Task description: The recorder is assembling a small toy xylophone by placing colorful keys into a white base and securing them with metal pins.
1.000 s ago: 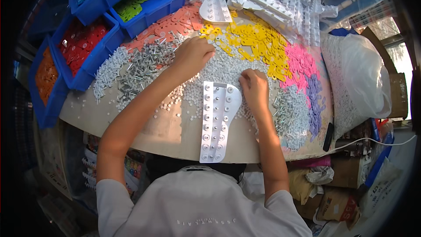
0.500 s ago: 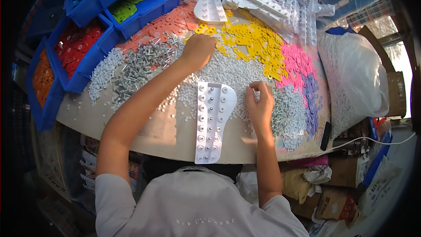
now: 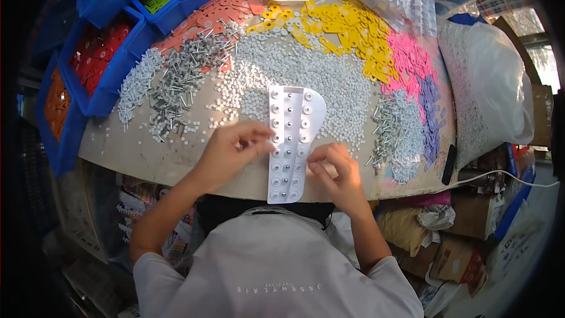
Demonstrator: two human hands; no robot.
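Note:
A white plastic jig (image 3: 288, 174), straight on its left and bulged at its upper right, lies upright in my view at the table's near edge. Rows of white round caps and metal pins sit in it. My left hand (image 3: 231, 152) is at the jig's left edge, thumb and forefinger curled close together over the caps. Beside the right edge, my right hand (image 3: 338, 174) has its thumb and forefinger bent toward each other. Whatever small part either hand may hold is too small to make out. Beyond the jig spread small white round caps (image 3: 344, 100).
Metal pins (image 3: 179, 85) and white pegs (image 3: 134, 91) lie left; more pins (image 3: 385, 126) lie right. Orange-red (image 3: 220, 9), yellow (image 3: 353, 23), pink (image 3: 409, 56) and purple (image 3: 431, 121) strips ring the back. Blue bins (image 3: 97, 97) stand left, a clear bag (image 3: 485, 94) right.
My left hand has come back from the yellow strips to the jig's left edge. My right hand has moved down and left to the jig's right edge. The view has shifted slightly.

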